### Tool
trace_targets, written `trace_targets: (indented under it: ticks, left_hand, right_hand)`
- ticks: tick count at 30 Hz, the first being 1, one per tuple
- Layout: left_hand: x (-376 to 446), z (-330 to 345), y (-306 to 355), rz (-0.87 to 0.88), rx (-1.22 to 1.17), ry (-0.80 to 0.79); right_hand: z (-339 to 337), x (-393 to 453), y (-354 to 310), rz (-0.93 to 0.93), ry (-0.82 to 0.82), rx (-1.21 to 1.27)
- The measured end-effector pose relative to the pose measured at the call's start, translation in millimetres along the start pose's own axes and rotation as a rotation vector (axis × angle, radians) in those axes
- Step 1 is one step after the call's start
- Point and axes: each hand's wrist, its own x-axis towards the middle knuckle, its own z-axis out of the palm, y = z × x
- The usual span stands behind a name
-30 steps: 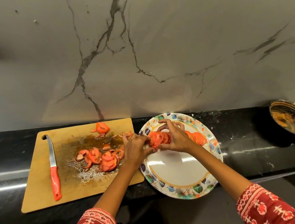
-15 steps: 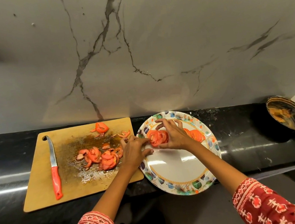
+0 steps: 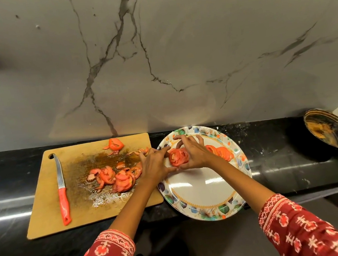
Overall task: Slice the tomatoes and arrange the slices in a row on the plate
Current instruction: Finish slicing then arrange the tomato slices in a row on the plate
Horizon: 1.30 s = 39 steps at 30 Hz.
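We see both hands meeting over the far half of the plate (image 3: 203, 189), our landmark on the black counter (image 3: 274, 157). The left hand (image 3: 155, 163) touches the left end of a stack of tomato slices (image 3: 178, 157), while the right hand (image 3: 194, 153) cups it from the right, fingers curled round. Further slices (image 3: 222, 153) lie overlapped in a row toward the plate's right rim. Left of the plate lies a wet wooden cutting board (image 3: 45, 206) with a heap of cut tomato (image 3: 116, 176) (plus one end piece (image 3: 115, 144) at its far edge) and a red-handled knife (image 3: 61, 190). Well right of the plate, a dark dish (image 3: 330, 128).
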Motion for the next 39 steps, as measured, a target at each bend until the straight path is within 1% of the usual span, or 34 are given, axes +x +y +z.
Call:
trace_targets:
  ticks: [5, 11, 14, 18, 23, 26, 31, 39]
  left_hand:
    - [5, -2, 3, -0.026, 0.016, -0.025]
    - [8, -2, 2, -0.039, -0.012, -0.052]
    - [9, -4, 5, -0.03, 0.004, -0.07]
    - [11, -5, 7, -0.009, 0.035, -0.059]
    - [9, -4, -2, -0.051, -0.003, -0.002]
    - [5, -5, -6, -0.068, 0.028, 0.021]
    - [5, 0, -10, -0.078, -0.03, 0.021]
    - [2, 0, -9, -0.11, -0.023, 0.043]
  right_hand:
    - [-2, 2, 3, -0.013, 0.022, 0.059]
    - [-3, 3, 5, 0.015, -0.036, 0.084]
    - [-2, 4, 4, -0.005, -0.04, 0.099]
    - [-3, 3, 4, -0.032, -0.02, 0.091]
    - [-1, 2, 5, -0.015, -0.03, -0.001]
    - [4, 5, 4, -0.031, 0.003, -0.027]
    - [11, 8, 3, -0.034, 0.073, 0.01]
    - [13, 11, 10, 0.005, 0.041, -0.087]
